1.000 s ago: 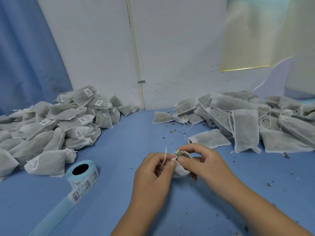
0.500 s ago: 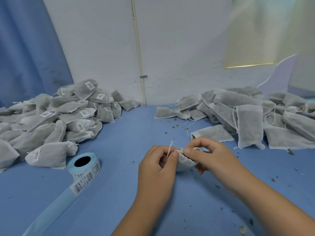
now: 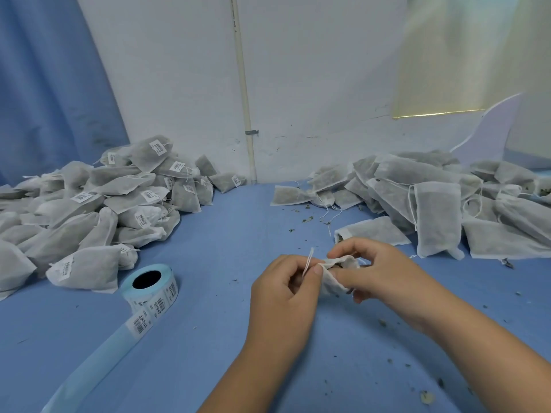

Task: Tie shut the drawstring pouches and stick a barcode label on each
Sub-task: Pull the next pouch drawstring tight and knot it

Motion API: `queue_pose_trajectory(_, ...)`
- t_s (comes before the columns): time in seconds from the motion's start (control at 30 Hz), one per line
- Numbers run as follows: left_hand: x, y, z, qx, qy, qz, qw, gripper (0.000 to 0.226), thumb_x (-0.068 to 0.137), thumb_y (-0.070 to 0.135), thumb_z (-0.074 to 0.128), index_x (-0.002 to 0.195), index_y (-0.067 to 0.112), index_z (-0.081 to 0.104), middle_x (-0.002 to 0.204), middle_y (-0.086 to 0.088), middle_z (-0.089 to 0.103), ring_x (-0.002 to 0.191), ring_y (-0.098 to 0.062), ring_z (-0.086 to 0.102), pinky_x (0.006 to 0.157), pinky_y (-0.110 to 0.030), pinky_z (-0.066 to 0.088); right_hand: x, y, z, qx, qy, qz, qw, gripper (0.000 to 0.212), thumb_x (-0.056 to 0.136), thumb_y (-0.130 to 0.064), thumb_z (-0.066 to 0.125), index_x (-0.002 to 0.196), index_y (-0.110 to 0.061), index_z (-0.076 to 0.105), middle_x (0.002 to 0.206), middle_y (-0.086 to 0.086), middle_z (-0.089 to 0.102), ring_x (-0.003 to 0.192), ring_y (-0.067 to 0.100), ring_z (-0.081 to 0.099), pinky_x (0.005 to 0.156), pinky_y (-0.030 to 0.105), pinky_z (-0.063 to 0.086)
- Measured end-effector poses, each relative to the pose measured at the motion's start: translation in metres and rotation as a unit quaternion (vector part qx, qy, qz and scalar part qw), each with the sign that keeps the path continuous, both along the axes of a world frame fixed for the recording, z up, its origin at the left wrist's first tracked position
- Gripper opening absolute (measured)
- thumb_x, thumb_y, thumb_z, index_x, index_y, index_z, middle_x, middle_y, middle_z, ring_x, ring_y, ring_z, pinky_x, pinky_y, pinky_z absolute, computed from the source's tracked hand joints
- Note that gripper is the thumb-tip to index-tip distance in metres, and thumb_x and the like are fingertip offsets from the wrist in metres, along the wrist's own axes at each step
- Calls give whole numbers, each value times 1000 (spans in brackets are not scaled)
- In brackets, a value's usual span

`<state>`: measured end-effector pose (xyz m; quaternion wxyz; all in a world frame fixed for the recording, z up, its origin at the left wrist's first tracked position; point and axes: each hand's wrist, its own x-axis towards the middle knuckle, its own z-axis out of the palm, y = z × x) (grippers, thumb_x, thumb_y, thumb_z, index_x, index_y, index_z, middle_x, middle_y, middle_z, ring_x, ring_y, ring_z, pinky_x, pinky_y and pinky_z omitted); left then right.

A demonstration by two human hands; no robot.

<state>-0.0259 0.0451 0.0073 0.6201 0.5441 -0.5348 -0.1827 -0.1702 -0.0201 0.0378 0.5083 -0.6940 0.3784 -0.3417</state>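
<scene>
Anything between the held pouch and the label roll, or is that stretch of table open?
Nothing visible. The pouch sits in both hands; bare blue table runs left to the label roll, the labelled pile lying farther back.

Light: even, soft, moderately bright from my feed | Shadows: faint under hands (image 3: 286, 293) | Glare: pale streak on wall (image 3: 328, 70), upper right | Edges: wide-angle bowing | Focus: I read slight softness overall, corners smeared.

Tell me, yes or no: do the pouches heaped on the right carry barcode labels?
No: the right-hand pile shows only plain pouches, while white barcode stickers appear on the left-hand pile.
</scene>
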Motion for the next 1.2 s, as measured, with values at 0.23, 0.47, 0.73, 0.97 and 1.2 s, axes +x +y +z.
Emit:
queue_pose_trajectory(0.23, -4, 1, 3, -23, -2, -29, 999, 8, 79, 28, 58, 80, 29, 66, 75, 7, 64, 70, -11, 57, 67, -25, 46, 23, -9, 9, -79, 160, -76, 981, 10, 74, -13, 67, 67, -15, 59, 58, -1, 59, 45, 11, 50, 43, 22, 41)
queue_pose_trajectory(0.47, 3, 0, 3, -17, 55, -2, 998, 10, 83, 27, 58, 76, 27, 66, 75, 1, 65, 70, -17, 57, 66, -26, 47, 32, -13, 25, -66, 192, -38, 978, 7, 75, -18, 66, 77, -14, 62, 63, 1, 62, 50, 13, 54, 46, 24, 45)
queue_pose_trajectory(0.73, 1, 1, 6, -9, 85, -3, 996, 12, 79, 32, 55, 77, 28, 66, 67, 0, 61, 63, -10, 52, 60, -22, 44, 34, -15, 38, -84, 257, -9, 963, 8, 79, -13, 65, 72, -13, 60, 63, 2, 63, 53, 14, 58, 51, 23, 49)
queue_pose_trajectory(0.97, 5, 1, 6, 2, 93, 9, 996, 23, 91, 10, 60, 71, 19, 67, 58, 9, 61, 58, -5, 53, 60, -16, 45, 60, -21, 29, -214, 380, -82, 896, 13, 81, -12, 58, 70, -16, 52, 65, -4, 48, 70, 18, 50, 45, 20, 31)
queue_pose_trajectory(1.2, 14, -4, 8, -3, 209, 16, 978, 17, 91, 9, 61, 79, 8, 73, 65, 0, 71, 62, -6, 66, 61, -13, 51, 33, -2, 24, -105, -3, -103, 989, 12, 77, -27, 69, 87, -23, 64, 85, -8, 66, 66, 15, 67, 62, 30, 56)
